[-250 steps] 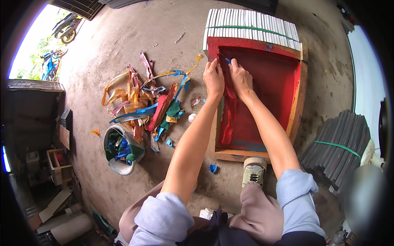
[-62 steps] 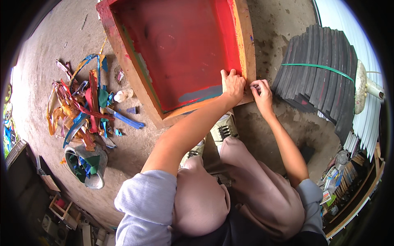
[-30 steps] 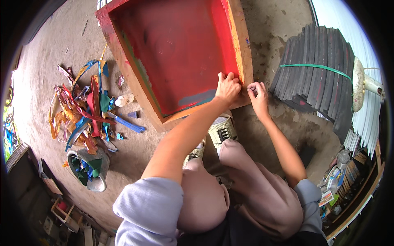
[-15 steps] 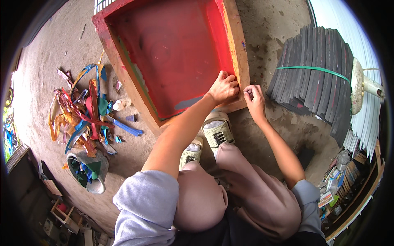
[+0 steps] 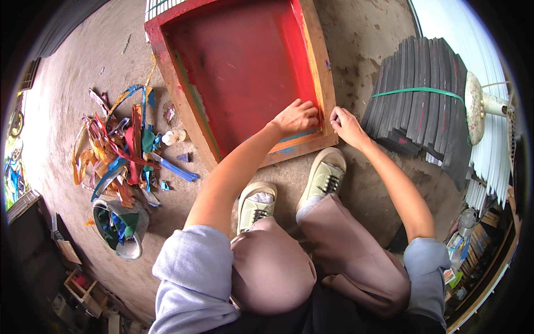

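1. Frame (image 5: 329, 72): wooden, red panel (image 5: 245, 72) inside; sits just ahead of the shoes (image 5: 328, 175), tilted slightly in view, its far end running out of the picture.
2. Left hand (image 5: 298, 116): inside the frame's near right corner, fingers curled down by the side rail. Can't tell if it grips anything.
3. Right hand (image 5: 347, 127): just outside that corner, fingers bent in near the thumb, almost closed. Can't tell if anything is pinched or if it touches wood.
4. Left of frame: tangled coloured scraps (image 5: 136, 131), bucket (image 5: 136, 246) nearer the person.
5. Right of frame: dark slats (image 5: 423, 111), green strap (image 5: 418, 90) around them.
6. White slats (image 5: 156, 9): at frame's far left corner.
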Demonstrator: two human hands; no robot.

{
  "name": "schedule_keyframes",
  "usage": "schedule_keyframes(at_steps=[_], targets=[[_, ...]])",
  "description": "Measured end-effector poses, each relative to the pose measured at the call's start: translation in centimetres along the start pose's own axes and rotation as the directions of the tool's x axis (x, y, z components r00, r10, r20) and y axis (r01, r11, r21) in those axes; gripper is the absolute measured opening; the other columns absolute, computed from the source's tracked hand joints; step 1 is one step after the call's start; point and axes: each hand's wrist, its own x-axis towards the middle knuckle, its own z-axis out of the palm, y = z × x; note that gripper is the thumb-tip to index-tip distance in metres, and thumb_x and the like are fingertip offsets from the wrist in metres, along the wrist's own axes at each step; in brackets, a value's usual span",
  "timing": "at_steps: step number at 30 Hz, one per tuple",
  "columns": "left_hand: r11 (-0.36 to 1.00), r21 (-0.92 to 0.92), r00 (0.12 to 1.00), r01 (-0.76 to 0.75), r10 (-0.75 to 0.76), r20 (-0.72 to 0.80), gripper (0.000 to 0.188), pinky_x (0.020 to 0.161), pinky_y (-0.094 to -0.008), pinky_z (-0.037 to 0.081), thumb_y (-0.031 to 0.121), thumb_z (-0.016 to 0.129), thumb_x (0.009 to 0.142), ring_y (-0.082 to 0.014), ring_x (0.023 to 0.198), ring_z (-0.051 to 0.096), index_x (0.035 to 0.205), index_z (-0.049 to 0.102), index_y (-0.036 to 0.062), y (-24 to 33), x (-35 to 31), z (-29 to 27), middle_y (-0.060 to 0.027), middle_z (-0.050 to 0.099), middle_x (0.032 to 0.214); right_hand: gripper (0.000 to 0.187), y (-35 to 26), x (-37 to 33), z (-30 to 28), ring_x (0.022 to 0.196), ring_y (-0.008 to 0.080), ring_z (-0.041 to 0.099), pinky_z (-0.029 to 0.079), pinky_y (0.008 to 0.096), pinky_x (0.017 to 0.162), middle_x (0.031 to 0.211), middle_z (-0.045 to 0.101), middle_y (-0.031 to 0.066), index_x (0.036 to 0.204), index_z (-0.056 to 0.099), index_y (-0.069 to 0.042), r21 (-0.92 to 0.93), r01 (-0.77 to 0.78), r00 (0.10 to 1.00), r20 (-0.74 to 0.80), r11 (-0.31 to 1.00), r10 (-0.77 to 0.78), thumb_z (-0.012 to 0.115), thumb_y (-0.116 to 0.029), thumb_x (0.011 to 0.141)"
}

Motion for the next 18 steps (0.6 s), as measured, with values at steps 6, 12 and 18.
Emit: schedule_keyframes(at_steps=[6, 12, 18], targets=[[0.991, 0.129, 0.999, -0.025, 0.027, -0.018, 0.008, 0.076, -0.0316, 0.039, 0.02, 0.058, 0.074, -0.0143, 0.093, 0.048, 0.08, 0.064, 0.0197, 1.2, -0.2, 1.4, 0.0037, 0.053, 0.091, 0.012, -0.9, -0.3, 0.2, 0.069, 0.0265, 0.055, 0.046, 0.0365, 0.063, 0.08, 0.052, 0.0133, 0.085, 0.049, -0.002, 0.01, -0.014, 0.999, -0.031, 1.0, 0.014, 0.058, -0.001, 0.078], [0.999, 0.023, 0.994, -0.037, 0.039, -0.105, 0.006, 0.081, -0.033, 0.036, 0.021, 0.058, 0.074, -0.0135, 0.09, 0.047, 0.076, 0.064, 0.0204, 1.0, 0.3, 2.1, 0.0055, 0.052, 0.086, 0.014, -0.9, -0.4, 0.8, 0.073, 0.0308, 0.054, 0.046, 0.0401, 0.065, 0.079, 0.052, 0.0136, 0.084, 0.048, -0.002, -0.012, 0.011, 0.996, -0.092, 1.0, -0.012, 0.059, -0.002, 0.076], [0.999, 0.028, 0.999, 0.043, -0.043, 0.001, 0.007, 0.082, -0.0367, 0.034, 0.02, 0.058, 0.075, -0.0134, 0.092, 0.047, 0.077, 0.064, 0.0201, 1.3, 0.8, 2.4, 0.0068, 0.053, 0.084, 0.014, -0.6, -0.5, 1.0, 0.069, 0.0278, 0.053, 0.044, 0.0366, 0.063, 0.078, 0.05, 0.0124, 0.085, 0.047, -0.001, -0.028, 0.032, 0.99, -0.134, 0.999, -0.035, 0.058, 0.0, 0.077]])
